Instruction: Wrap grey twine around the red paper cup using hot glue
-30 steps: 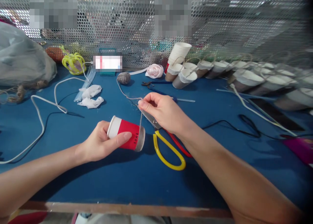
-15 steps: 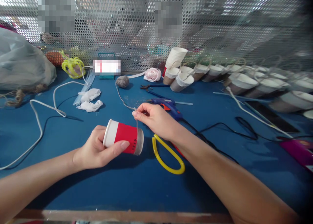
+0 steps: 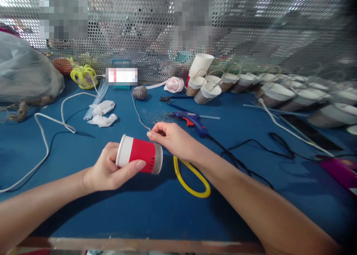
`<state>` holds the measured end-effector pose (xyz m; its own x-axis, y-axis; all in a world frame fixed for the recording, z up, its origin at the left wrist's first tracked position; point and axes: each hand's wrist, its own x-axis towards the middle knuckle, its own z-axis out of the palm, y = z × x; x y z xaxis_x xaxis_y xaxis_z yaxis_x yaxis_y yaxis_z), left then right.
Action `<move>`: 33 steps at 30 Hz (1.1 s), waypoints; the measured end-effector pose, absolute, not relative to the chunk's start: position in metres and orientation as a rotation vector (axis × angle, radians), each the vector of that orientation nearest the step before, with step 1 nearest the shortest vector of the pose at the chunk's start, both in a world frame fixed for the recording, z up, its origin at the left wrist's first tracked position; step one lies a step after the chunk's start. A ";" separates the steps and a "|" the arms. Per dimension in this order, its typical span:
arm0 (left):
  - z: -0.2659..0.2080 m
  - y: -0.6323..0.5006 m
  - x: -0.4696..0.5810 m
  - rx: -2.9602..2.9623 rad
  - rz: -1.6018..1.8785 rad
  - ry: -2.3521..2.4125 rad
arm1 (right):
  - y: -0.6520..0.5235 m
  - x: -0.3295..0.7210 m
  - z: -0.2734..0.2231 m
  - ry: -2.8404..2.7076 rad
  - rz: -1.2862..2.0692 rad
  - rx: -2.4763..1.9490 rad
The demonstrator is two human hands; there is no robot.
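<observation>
The left hand (image 3: 107,167) is gripping the red-and-white cup (image 3: 142,155), near and left of middle; the right hand (image 3: 171,139) is pinching grey yarn (image 3: 140,93). Winding seems to be going on, probably needing a snug pull next.

Cup (image 3: 142,151) red and white, grey-banded; yarn (image 3: 140,93) grey; tabletop (image 3: 125,218) blue.

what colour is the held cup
The cup is white and red, with grey yarn around its base; best in the head view.

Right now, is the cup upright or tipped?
Tipped: the left hand holds the cup sideways, its rim facing the picture's left.
</observation>
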<state>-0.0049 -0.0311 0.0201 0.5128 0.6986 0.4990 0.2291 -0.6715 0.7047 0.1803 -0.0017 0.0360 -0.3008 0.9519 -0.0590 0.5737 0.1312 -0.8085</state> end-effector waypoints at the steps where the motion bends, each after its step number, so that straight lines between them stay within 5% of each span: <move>1: 0.020 -0.031 -0.005 2.165 1.076 0.768 | -0.002 0.180 0.036 -1.936 1.041 -1.467; 17: 0.015 -0.030 -0.002 1.549 0.975 0.974 | 0.001 0.177 0.028 -1.897 1.060 -1.512; 28: 0.018 -0.027 -0.003 1.937 1.129 0.934 | 0.007 0.191 0.044 -1.845 0.823 -1.523; 33: 0.012 -0.018 -0.003 1.954 1.155 0.924 | -0.008 0.192 0.059 -1.831 1.294 -1.347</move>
